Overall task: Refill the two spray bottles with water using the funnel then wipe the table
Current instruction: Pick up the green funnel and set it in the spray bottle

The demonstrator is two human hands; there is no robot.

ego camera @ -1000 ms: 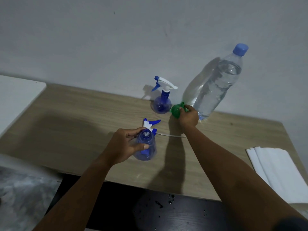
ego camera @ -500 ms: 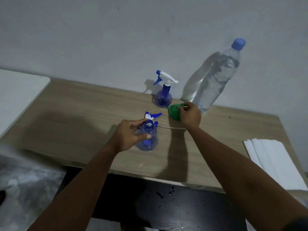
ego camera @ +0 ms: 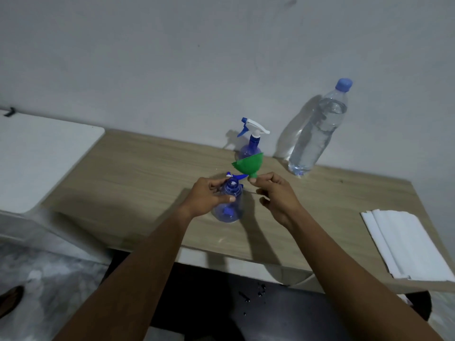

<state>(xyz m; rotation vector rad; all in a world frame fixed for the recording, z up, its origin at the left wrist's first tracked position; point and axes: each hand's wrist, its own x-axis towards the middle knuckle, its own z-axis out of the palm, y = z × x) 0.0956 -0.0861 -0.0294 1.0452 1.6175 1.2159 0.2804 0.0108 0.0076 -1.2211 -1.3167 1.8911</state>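
An uncapped blue spray bottle stands near the front of the wooden table, and my left hand grips its neck. Its spray head lies on the table just behind it. My right hand pinches the spout of a green funnel, held in the air just right of the open bottle's mouth. A second blue spray bottle with a white trigger head stands at the back by the wall. To its right, a large clear water bottle with a blue cap stands upright.
Folded white paper towels lie at the table's right front edge. A white surface adjoins the table on the left. A dark stool or seat with water drops sits below the front edge.
My right hand lifted the green funnel off the table beside the water bottle and brought it toward the open spray bottle. The left hand kept its hold on the bottle.
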